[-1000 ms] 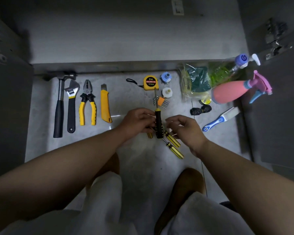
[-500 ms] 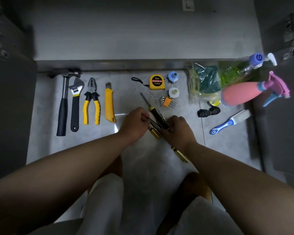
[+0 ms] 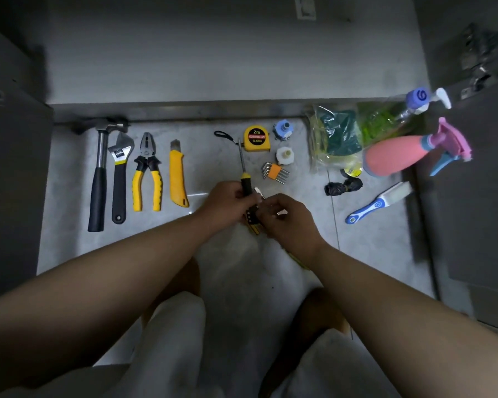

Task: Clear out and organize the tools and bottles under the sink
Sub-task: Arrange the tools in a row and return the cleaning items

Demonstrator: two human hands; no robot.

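Observation:
My left hand [image 3: 227,203] grips the black handle of a large screwdriver [image 3: 245,179], whose shaft points away toward the tape measure [image 3: 256,138]. My right hand [image 3: 285,218] is closed on small yellow-and-black screwdrivers [image 3: 253,222], mostly hidden under my fingers. On the floor at left lie a hammer [image 3: 98,173], an adjustable wrench [image 3: 119,176], pliers [image 3: 147,173] and a yellow utility knife [image 3: 177,173] in a row. A pink spray bottle [image 3: 394,159] and a clear green bottle [image 3: 385,119] lie at right.
Hex keys [image 3: 275,171], two small caps [image 3: 283,130], a bag of green scouring pads [image 3: 335,136], a black bundle [image 3: 342,186] and a blue-handled brush [image 3: 377,203] lie on the floor. Dark cabinet doors [image 3: 12,168] stand open on both sides. My knees are below.
The large screwdriver swung from tilted left back to nearly straight. My hands came closer together over the small screwdrivers, and the right hand closed on them.

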